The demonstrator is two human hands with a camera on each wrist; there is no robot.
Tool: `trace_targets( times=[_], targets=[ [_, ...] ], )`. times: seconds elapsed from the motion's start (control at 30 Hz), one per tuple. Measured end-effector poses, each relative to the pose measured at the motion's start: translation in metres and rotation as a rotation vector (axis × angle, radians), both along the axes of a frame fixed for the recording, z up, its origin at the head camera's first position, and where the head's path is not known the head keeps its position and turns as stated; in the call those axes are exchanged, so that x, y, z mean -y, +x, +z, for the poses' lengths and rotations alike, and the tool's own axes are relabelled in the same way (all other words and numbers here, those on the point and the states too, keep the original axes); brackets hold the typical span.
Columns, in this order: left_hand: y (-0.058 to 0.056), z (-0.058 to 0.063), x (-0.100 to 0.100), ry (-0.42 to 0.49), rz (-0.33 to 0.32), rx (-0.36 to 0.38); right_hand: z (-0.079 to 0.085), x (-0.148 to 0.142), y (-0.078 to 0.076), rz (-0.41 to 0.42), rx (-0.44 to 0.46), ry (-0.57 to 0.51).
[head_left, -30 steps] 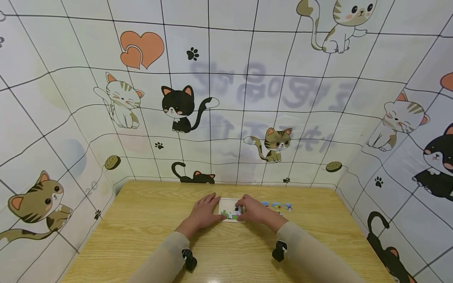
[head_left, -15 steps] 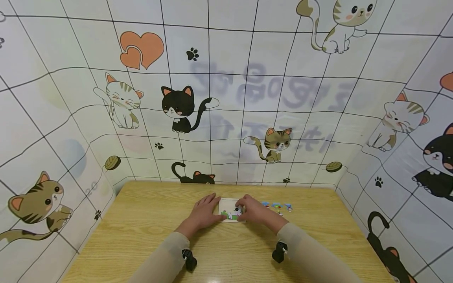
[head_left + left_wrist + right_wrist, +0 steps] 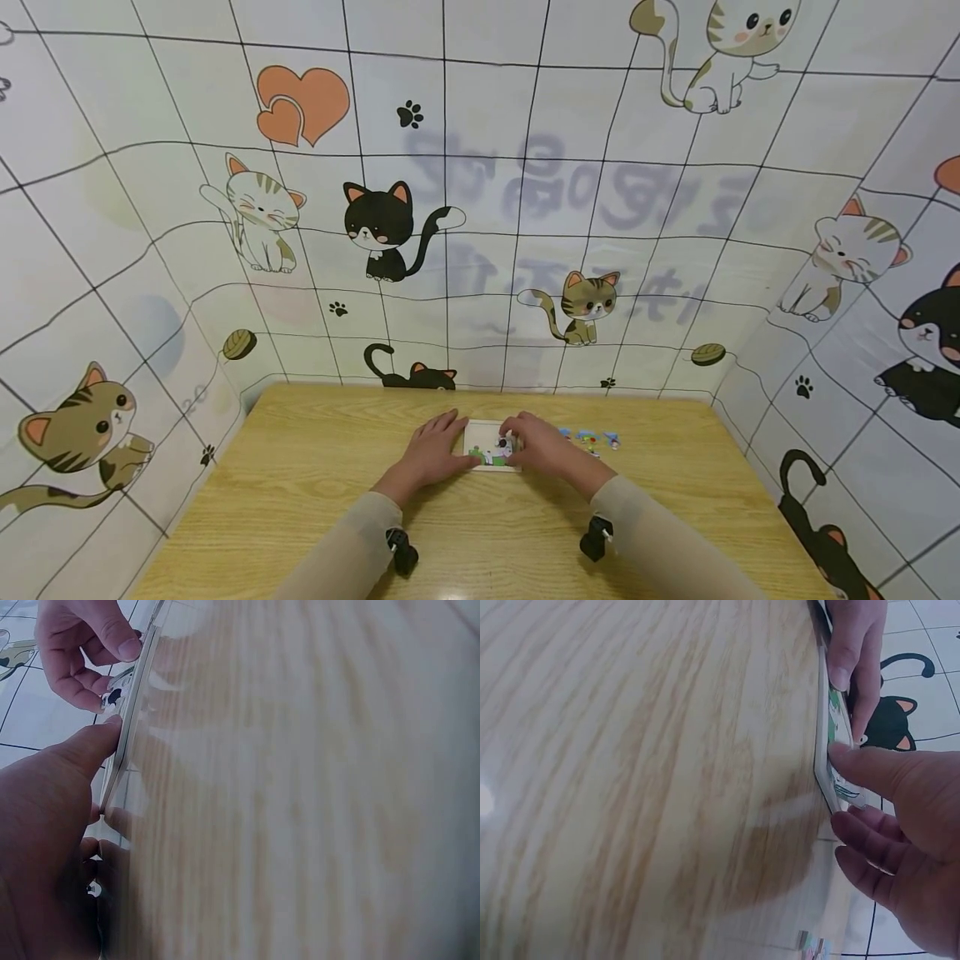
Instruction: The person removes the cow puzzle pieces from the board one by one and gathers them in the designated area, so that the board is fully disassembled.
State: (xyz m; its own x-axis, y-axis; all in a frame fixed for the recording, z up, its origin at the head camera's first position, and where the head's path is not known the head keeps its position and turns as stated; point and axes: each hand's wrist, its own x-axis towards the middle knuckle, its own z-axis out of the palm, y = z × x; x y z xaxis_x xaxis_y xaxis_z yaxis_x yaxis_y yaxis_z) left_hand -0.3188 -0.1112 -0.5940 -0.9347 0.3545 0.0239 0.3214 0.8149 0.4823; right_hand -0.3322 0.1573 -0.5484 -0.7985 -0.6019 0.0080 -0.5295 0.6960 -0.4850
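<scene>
A small white puzzle tray (image 3: 480, 431) lies on the table, with green, white and black picture pieces (image 3: 487, 457) along its near side. My left hand (image 3: 429, 450) rests at the tray's left side, fingers stretched out and thumb touching the near-left part. Over the right side, my right hand (image 3: 542, 443) pinches a puzzle piece between thumb and fingers. In the right wrist view that puzzle piece (image 3: 849, 795) tilts up from the tray's edge, its far part hidden by the thumb. The left wrist view shows the left thumb (image 3: 105, 739) against the tray's rim.
Several loose blue, red and yellow puzzle pieces (image 3: 588, 436) lie to the right of the tray, partly behind the right hand. The wooden table (image 3: 315, 467) meets a cat-printed cloth wall (image 3: 480, 333) at the back and sides.
My right hand and forearm have shifted very slightly to the right, covering a little more of the loose pieces. The left hand keeps its place at the tray.
</scene>
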Motion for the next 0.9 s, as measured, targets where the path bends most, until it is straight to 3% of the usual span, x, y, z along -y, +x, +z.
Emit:
trace_targets(
  times=[0.23,0.43,0.9],
  targets=[
    [-0.003,-0.005,-0.001,0.02,0.0,0.014,0.004,-0.003,-0.001,0.069,-0.068,0.015],
    [-0.003,-0.002,0.0,-0.005,-0.002,0.0,0.003,-0.005,-0.006,0.095,-0.084,0.036],
    [-0.006,-0.013,0.003,0.02,-0.017,-0.029,-0.004,-0.007,-0.007,0.067,-0.063,0.03]
  ],
)
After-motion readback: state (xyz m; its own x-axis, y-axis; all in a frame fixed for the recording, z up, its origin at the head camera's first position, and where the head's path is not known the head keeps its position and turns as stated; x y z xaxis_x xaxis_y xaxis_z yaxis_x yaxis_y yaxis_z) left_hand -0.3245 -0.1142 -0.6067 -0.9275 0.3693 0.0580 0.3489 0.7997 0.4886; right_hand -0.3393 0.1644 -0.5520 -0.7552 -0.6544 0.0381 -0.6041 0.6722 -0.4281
